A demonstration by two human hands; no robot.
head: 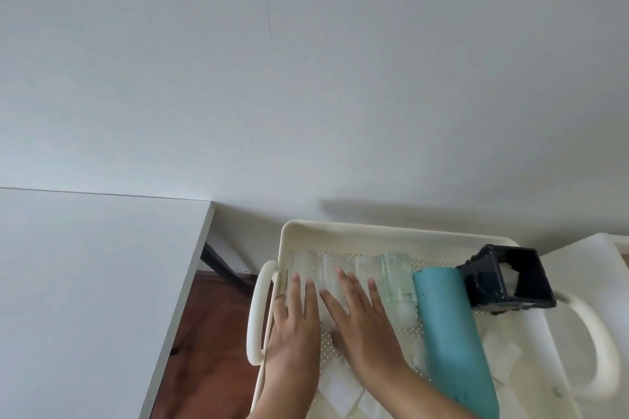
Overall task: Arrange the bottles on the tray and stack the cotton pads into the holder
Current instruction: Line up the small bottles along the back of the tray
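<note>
I see both hands laid flat with fingers spread, side by side, inside a cream perforated tray (340, 231) with looped handles at its two ends. My left hand (296, 320) rests at the tray's left edge, just beside the left handle (258, 309), palm down on a clear bottle (303, 264); my right hand (360, 320) lies next to it over more clear bottles (335, 265), pressing rather than closing round anything. A taller greenish clear bottle (396, 277) lies to the right of them, and touching its right side is a long teal bottle (449, 333) lying lengthwise across the tray. A black square holder (503, 277) sits tipped on its side at the tray's far right corner, its open mouth facing the camera, with something white inside. White square cotton pads (340, 391) are scattered loose on the tray floor near its front edge, under my wrists and to the right of the teal bottle. A white desk (85, 265) stands apart to the left.
</note>
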